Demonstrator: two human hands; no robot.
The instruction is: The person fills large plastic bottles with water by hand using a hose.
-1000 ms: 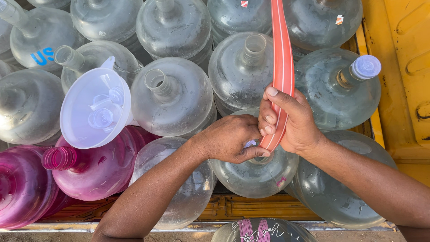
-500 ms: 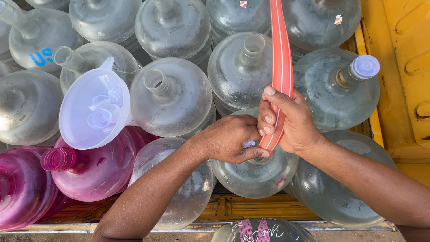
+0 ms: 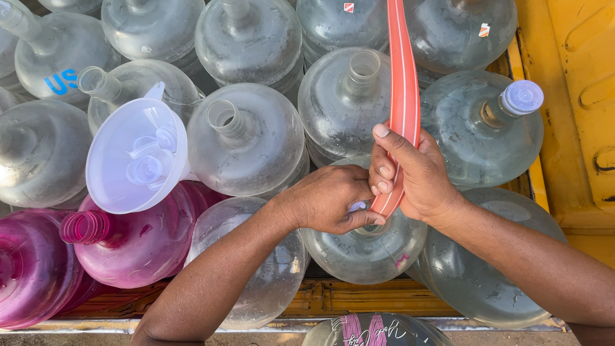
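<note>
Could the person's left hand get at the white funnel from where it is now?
Probably yes: the funnel lies uncovered on the jugs, left of the left hand, nothing between. But that hand is at a jug's mouth.

White funnel (image 3: 136, 156) w/ caps inside sits among clear jugs. Two pink jugs (image 3: 131, 240) bottom left. Yellow wall (image 3: 570, 96) on right.

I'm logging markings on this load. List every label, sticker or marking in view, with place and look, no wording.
Sticker: top middle jug, small square, red and white.
Sticker: top right jug, small, orange and white, tilted.
Blue marking: left jug shoulder, painted letters.
White script: jug at bottom edge, beside pink stripes.
No screens or signs. The hands hold an orange hose at the near jug's mouth.
</note>
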